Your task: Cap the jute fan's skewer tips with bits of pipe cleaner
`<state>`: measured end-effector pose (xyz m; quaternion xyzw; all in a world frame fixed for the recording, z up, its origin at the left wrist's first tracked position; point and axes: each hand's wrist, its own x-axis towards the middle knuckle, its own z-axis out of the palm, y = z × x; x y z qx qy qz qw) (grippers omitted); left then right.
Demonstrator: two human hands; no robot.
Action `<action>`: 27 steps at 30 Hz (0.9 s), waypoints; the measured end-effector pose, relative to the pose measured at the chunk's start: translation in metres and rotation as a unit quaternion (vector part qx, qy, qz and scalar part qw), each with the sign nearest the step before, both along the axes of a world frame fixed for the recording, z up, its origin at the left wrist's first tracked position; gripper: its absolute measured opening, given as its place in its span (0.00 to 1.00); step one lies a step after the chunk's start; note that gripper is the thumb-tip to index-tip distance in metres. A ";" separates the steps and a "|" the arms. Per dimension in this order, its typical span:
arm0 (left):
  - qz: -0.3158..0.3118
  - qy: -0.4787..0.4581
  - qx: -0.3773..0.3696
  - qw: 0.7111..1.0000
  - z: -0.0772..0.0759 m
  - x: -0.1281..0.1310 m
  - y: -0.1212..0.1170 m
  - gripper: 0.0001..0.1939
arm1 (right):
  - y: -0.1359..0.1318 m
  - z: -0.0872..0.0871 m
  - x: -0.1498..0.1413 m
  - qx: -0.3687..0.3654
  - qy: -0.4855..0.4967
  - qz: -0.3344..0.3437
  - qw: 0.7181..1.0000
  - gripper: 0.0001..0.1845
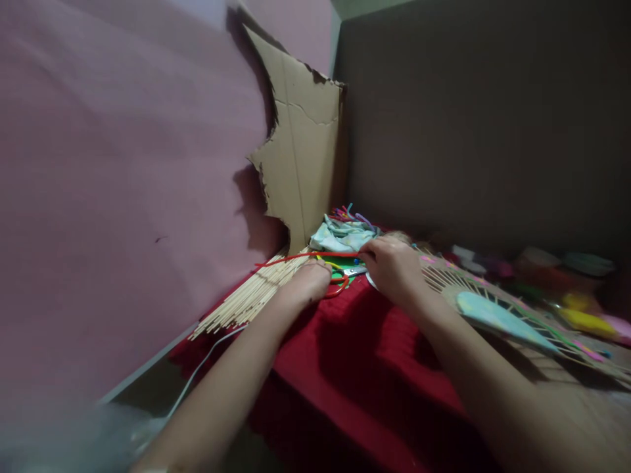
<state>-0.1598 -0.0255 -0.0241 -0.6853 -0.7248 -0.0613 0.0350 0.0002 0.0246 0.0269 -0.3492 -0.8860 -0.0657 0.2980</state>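
Observation:
A long red pipe cleaner [310, 254] runs nearly level above the red cloth, its free end reaching left over the bamboo sticks. Its right end is pinched in the fingers of my right hand [393, 264]. My left hand [313, 278] is just below the pipe cleaner, fingers curled and partly hidden, so what they hold is unclear. Right beside it lie scissors [338, 288] with red-orange handles, their blades pointing toward my right hand. Something green [340, 262] lies under and behind the scissors.
Bundled thin bamboo sticks [241, 299] lie along the pink wall. A torn cardboard piece [305, 144] stands behind crumpled pale-blue cloth [340, 234] and colourful pipe cleaners [348, 213]. At right, a stick-built fan shape [507, 315] lies on the red cloth [335, 355]; blurred items sit beyond.

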 end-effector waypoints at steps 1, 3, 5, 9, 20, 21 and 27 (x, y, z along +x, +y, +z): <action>0.009 0.009 -0.005 1.000 -0.001 0.001 0.007 0.12 | 0.000 -0.001 -0.001 -0.001 0.001 0.001 1.000 0.10; 0.006 0.012 -0.005 1.000 -0.001 0.005 0.016 0.14 | 0.001 -0.004 -0.002 -0.004 0.001 0.000 1.000 0.10; 0.008 0.017 -0.002 1.000 0.002 0.009 0.015 0.13 | 0.001 -0.006 -0.003 -0.005 -0.002 -0.003 1.000 0.10; 0.018 0.030 0.016 0.999 0.009 0.013 -0.016 0.08 | 0.003 -0.008 -0.004 -0.010 -0.009 0.002 1.000 0.11; 0.026 -0.327 -0.055 0.943 0.009 0.015 -0.114 0.08 | 0.005 -0.004 0.000 -0.039 0.024 0.028 0.999 0.10; 0.008 -0.369 -0.065 0.927 0.010 0.015 -0.116 0.08 | 0.006 -0.004 0.000 -0.039 0.028 0.030 0.998 0.09; 0.016 -0.571 -0.136 0.809 0.001 0.011 -0.123 0.10 | 0.006 -0.002 0.001 -0.036 0.052 0.033 0.997 0.09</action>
